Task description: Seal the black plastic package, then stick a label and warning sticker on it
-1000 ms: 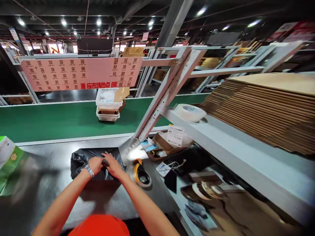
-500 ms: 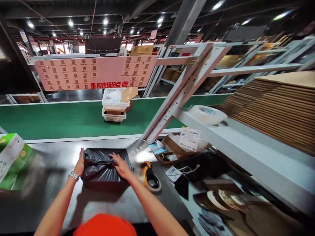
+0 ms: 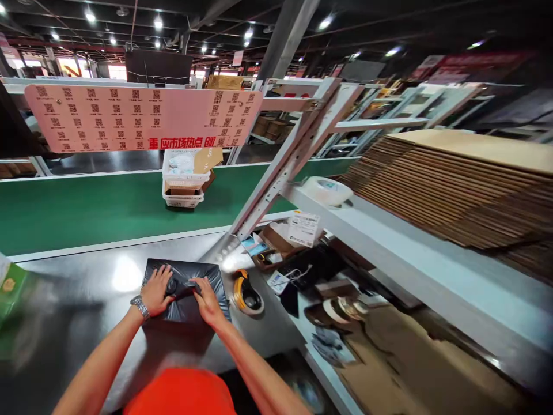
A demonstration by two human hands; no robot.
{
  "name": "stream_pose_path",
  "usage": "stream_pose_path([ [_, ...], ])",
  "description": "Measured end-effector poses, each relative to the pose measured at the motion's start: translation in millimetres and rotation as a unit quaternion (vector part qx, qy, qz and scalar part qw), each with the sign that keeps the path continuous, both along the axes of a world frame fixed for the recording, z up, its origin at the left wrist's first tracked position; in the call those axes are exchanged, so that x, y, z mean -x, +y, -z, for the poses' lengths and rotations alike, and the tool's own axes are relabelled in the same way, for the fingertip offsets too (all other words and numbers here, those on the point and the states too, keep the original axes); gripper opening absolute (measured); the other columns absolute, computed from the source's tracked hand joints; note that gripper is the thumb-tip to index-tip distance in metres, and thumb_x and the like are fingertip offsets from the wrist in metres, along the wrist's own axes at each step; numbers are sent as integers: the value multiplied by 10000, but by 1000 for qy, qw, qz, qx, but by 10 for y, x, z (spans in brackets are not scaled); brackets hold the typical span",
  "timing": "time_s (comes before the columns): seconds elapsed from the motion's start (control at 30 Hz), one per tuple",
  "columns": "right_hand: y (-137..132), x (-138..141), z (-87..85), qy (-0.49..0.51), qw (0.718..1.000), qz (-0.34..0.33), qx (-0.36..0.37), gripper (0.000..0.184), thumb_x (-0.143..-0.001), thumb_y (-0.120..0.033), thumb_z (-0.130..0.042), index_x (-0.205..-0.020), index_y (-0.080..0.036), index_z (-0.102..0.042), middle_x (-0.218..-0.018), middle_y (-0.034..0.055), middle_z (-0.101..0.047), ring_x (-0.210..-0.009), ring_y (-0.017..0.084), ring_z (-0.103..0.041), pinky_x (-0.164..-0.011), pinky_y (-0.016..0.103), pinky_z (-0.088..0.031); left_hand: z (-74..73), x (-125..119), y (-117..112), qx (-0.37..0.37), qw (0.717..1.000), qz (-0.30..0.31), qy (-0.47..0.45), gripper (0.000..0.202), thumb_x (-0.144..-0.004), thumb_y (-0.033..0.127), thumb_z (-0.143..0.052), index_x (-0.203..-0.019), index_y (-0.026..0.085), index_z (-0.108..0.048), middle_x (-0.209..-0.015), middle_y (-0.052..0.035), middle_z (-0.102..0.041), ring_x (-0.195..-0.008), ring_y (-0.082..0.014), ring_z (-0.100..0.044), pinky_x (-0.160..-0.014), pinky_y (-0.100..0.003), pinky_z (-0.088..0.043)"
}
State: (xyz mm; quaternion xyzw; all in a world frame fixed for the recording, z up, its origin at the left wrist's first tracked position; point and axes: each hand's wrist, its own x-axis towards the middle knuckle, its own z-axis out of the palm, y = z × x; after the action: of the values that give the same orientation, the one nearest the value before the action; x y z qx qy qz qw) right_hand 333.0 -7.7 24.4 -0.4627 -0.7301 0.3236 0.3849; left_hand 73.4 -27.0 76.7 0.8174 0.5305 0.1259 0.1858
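A green conveyor belt [image 3: 86,210] runs across the far side, carrying stacked white baskets [image 3: 184,184]. To the right, a white shelf [image 3: 401,242] bears a thick stack of flattened cardboard [image 3: 458,184] and a roll of clear tape [image 3: 326,190]. Nearer lies the dark steel worktable [image 3: 86,288], and on it, straight ahead of the person, sits a parcel wrapped in black plastic bag [image 3: 185,282].

The parcel lies flat, roughly square, its near edge toward the body and its far edge toward the belt. Both hands rest on its top, side by side near the middle. The left hand [image 3: 158,291], watch at the wrist, presses with fingers spread over a bunched knot of plastic; the right hand [image 3: 206,297] lies just beside it, fingers pinching or pressing the same gathered film. Whether either truly grips the knot I cannot tell. Neither hand is nearer; the parcel sits beneath both. A yellow-and-black tape dispenser [image 3: 246,297] rests just right of the parcel, close to the right hand.
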Motion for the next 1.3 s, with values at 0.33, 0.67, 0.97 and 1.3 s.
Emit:
stream_pose_path([
  [0.33, -350, 215, 54, -130, 989, 29, -69, 449, -907, -69, -488, -1304, -211, -645, -1530, 167, -631, -1521, 351, -531, -1347, 746, -291, 18, -226, -38, 25, 999, 8, 38, 778, -882, -9, -421, -1653, 75, -463, -1813, -174, -306, -1713, -315, -211, -1410, -558, -226],
  [0.67, -269, 122, 2, -87, 994, -19, -66, 326, -994, -133, -492, -1263, -218, -655, -1328, 152, -729, -1279, 312, -669, -1140, 562, -550, 275, -134, -145, -19, 991, -53, -122, 765, -882, -8, -412, -1609, 192, -541, -1677, -112, -571, -1641, -232, -421, -1406, -560, -282],
  [0.97, -245, 145, -358, -232, 967, -96, -32, 330, -1014, -129, -532, -1295, -217, -681, -1240, 96, -772, -1137, 275, -678, -1020, 408, -475, 501, -559, -367, -137, 937, -312, -74, 721, -921, 19, -418, -1640, 47, -473, -1735, -269, -433, -1707, -393, -202, -1340, -694, -330],
  [1.3, -25, 197, -703, -298, 928, -222, -27, 251, -1021, -231, -502, -1167, -167, -696, -1173, 154, -797, -1076, 274, -716, -955, 346, -482, 116, -952, -648, 1, 951, -307, 26, 879, -835, 275, -582, -1664, 22, -432, -1793, -259, -309, -1700, -394, -244, -1394, -616, -208],
])
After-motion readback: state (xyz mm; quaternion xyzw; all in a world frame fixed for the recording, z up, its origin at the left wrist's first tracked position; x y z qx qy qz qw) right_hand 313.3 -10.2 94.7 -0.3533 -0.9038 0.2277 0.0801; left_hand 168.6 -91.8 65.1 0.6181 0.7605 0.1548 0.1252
